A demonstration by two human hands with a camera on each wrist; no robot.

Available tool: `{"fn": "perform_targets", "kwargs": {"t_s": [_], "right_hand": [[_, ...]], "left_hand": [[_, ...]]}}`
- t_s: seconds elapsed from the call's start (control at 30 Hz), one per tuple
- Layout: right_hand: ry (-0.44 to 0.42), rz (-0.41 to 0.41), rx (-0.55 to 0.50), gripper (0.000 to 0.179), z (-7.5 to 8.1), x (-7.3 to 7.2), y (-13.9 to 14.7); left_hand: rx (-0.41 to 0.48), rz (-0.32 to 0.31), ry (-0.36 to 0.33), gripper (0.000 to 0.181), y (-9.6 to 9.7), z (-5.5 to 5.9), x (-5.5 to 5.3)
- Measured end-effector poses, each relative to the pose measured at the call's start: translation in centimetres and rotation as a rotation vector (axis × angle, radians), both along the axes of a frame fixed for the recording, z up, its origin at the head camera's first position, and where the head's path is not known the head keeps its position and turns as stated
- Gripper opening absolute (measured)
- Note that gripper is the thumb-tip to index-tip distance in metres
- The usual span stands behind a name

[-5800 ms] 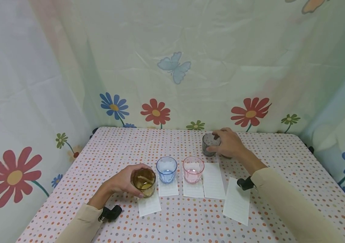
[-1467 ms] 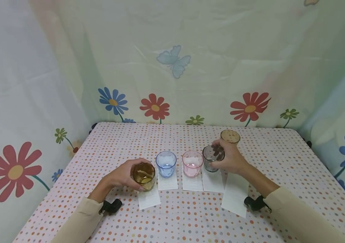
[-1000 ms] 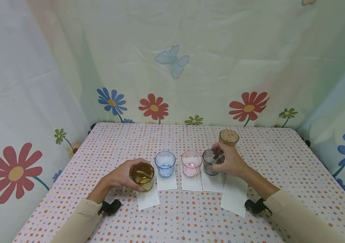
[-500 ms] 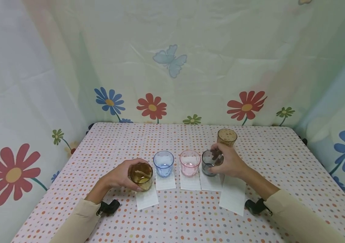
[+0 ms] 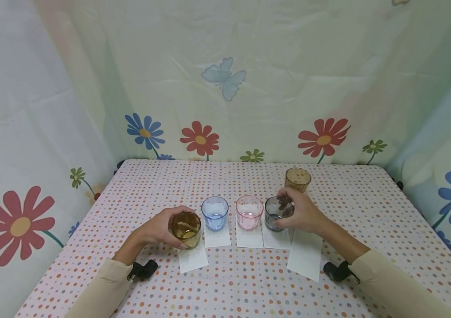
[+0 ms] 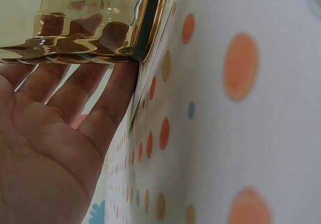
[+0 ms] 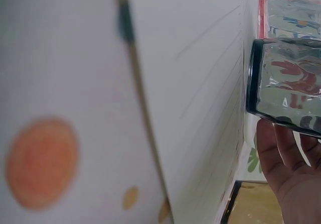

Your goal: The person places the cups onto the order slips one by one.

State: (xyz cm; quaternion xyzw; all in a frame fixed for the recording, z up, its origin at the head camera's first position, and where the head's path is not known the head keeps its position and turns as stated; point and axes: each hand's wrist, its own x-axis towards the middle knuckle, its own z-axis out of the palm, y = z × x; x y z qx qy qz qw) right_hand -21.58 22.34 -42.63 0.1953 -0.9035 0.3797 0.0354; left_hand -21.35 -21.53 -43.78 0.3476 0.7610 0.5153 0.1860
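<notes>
My left hand (image 5: 157, 228) is curled round an amber glass tumbler (image 5: 190, 237), which stands over the leftmost paper slip (image 5: 193, 261). Fingers wrap its far side in the left wrist view, with the tumbler's base (image 6: 150, 23) close against the tablecloth. On the right, my right hand (image 5: 306, 215) grips a smoky grey tumbler (image 5: 273, 217) between thumb and fingers, at the top of another slip (image 5: 276, 240). Between the hands stand a blue tumbler (image 5: 214, 218) and a pink tumbler (image 5: 248, 218), each on its own slip. All are upright in one row.
Behind the right hand stands a second amber-brown tumbler (image 5: 298, 177), partly covered by that hand. A further paper slip (image 5: 306, 261) lies under the right wrist, with no glass on it. A dotted cloth (image 5: 233, 282) covers the table; a flowered curtain (image 5: 225, 110) encloses its back and sides.
My right hand has brought the grey tumbler from the back of the table toward me, beside the pink one, uncovering the amber-brown tumbler behind. My left hand keeps its hold, nearly still.
</notes>
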Motion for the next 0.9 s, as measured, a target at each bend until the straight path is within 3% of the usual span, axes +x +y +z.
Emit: {"fn": "perform_targets", "kwargs": {"t_s": [0.53, 0.9], "right_hand": [[-0.006, 0.025, -0.017, 0.086, 0.1, 0.1, 0.0], [0.058, 0.085, -0.012, 0.095, 1.0, 0.0, 0.4]], "left_hand": [[-0.008, -0.007, 0.008, 0.079, 0.0, -0.1, -0.1], [0.002, 0.0, -0.006, 0.079, -0.1, -0.2, -0.1]]}}
